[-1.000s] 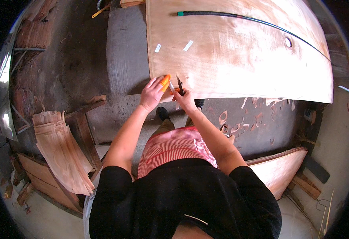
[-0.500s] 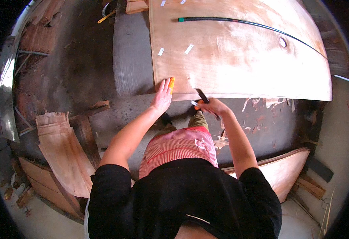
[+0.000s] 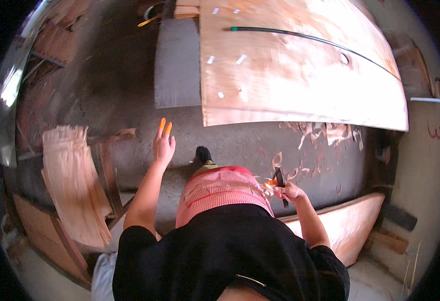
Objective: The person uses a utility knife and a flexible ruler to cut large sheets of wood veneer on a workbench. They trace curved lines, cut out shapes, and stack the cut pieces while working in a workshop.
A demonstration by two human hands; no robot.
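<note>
My left hand [image 3: 164, 144] is off to the left of the wood sheet, fingers stretched out and apart, holding nothing. Orange covers sit on two of its fingertips. Close to my right hip, my right hand [image 3: 290, 191] is closed around a dark flat-bladed tool [image 3: 279, 177]. Orange also shows at that hand's fingers, with something pale beside them that is too blurred to name. In front of me lies a large pale wood veneer sheet [image 3: 280, 95] bearing several small white strips, one of them a white strip [image 3: 221, 95] near its close left corner.
A long dark rod [image 3: 290, 33] with a green band lies across the veneer sheet. Thin wood scraps [image 3: 325, 134] litter the floor beyond my right hand. At left stands a bundle of veneer strips [image 3: 74, 185]; behind me at right leans another wood panel [image 3: 350, 228].
My left hand has lifted off the sheet's near edge and swung left. My right hand has drawn back toward my hip with the tool. A white strip now shows near the close left corner.
</note>
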